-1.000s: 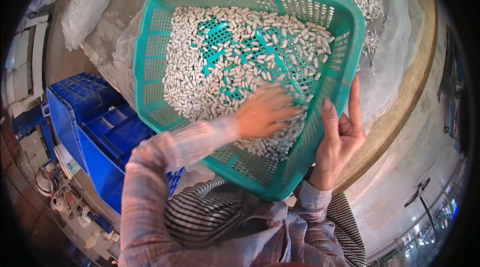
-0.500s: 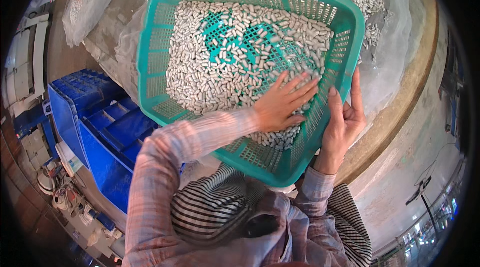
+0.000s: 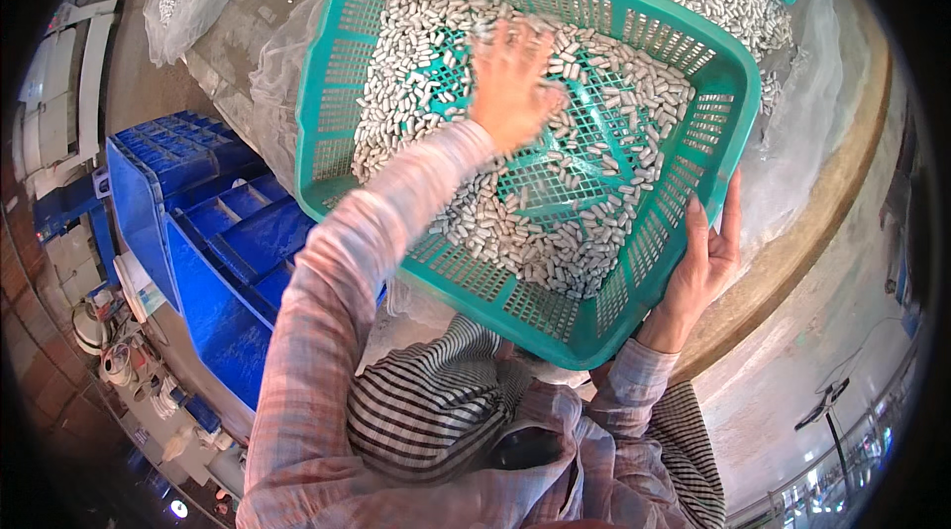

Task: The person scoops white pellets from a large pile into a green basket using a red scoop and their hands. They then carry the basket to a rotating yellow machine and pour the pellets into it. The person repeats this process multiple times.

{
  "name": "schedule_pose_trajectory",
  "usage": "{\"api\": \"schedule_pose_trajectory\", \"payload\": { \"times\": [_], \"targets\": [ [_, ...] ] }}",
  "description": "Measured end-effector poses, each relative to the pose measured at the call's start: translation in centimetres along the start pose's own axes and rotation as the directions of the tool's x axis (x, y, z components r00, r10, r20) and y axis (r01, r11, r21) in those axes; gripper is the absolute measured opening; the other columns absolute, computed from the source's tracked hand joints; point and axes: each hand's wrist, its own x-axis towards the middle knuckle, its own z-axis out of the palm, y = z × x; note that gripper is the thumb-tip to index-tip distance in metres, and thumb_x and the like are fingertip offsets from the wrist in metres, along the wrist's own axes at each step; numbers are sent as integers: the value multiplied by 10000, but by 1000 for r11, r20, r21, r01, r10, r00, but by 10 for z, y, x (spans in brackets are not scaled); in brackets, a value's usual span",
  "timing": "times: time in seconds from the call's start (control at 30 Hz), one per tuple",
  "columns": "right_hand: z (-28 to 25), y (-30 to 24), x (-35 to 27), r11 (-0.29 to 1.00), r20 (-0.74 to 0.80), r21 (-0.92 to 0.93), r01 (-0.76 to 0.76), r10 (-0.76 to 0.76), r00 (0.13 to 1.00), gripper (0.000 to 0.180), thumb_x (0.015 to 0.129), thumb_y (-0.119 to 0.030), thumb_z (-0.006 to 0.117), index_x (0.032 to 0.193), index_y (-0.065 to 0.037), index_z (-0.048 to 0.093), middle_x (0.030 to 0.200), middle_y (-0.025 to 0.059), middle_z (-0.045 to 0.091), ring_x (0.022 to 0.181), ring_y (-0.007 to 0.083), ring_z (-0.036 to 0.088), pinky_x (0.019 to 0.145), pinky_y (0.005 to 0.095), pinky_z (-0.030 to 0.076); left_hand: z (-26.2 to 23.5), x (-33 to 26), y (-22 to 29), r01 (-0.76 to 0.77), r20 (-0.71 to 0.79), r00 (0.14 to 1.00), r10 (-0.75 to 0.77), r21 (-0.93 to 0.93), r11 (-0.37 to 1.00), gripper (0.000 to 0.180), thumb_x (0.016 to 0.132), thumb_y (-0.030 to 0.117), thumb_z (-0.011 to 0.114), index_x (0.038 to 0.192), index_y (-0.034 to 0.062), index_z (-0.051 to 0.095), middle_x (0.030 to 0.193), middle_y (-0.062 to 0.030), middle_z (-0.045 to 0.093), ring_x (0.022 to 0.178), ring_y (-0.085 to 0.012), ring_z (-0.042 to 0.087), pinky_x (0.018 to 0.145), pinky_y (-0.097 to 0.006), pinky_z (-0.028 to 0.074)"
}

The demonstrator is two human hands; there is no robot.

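Head view: a green basket [image 3: 654,222] of pellets [image 3: 580,266], left hand [image 3: 510,88] seemingly spread inside, right hand [image 3: 701,266] gripping its rim [image 3: 745,101].

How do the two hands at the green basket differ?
The left hand is inside the green basket, over the pale pieces; the right hand is at its right rim. The left hand's fingers are spread and blurred; the right hand looks sharper, thumb against the rim. Both are bare.
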Motion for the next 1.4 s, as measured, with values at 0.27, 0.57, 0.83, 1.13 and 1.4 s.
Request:
{"api": "schedule_pose_trajectory", "payload": {
  "times": [0.27, 0.57, 0.83, 1.13, 1.4],
  "targets": [
    [-12, 3, -2, 997, -19, -83, -10, 9, 1000, 550, 902, 29, 542, 1418, 4, 354, 1075, 142, 660, 819, 88, 626, 730, 212, 492, -26, -93, 1, -422, 616, 689, 381, -86, 902, 717, 863, 546, 493, 1476, 246, 274, 1572, 1, 129, 1449, -280, 65, 1117, -614, 10],
    [-3, 0, -7, 999, -14, 5, -32, 32, 999, 581, 894, 40, 549, 1431, -5, 332, 1069, 134, 663, 830, 77, 615, 731, 195, 472, 15, 2, 34, 134, 126, 983, -135, 14, 991, 678, 894, 477, 487, 1384, 26, 361, 1516, -223, 164, 1370, -391, 217, 1086, -566, 178],
    [-11, 10, 11, 1000, 27, -19, -5, 6, 1000, 551, 906, 19, 553, 1420, -1, 355, 1075, 144, 659, 899, 107, 618, 784, 222, 481, -62, -95, 81, -160, 343, 890, 301, -385, 909, 562, 842, 398, 637, 1345, 183, 505, 1469, -86, 377, 1360, -337, 329, 1097, -506, 275],
    [-18, 29, 42, 992, 51, -129, 7, -1, 999, 485, 945, -104, 541, 1396, 1, 397, 1117, 146, 641, 942, 143, 619, 838, 245, 480, -189, -151, -159, 548, -36, 836, -547, 99, 831, 548, 701, 261, 781, 1134, -5, 576, 958, -222, 654, 884, -362, 644, 786, -412, 502],
    [-51, 30, 36, 982, -16, -188, 11, -14, 1000, 475, 928, -125, 568, 1363, 14, 438, 1193, 141, 602, 995, 156, 605, 862, 295, 494, -204, -147, -124, 483, -137, 874, -467, 126, 866, 442, 743, 193, 731, 1129, 20, 600, 934, -207, 672, 856, -324, 682, 734, -370, 524]
  ]
}}
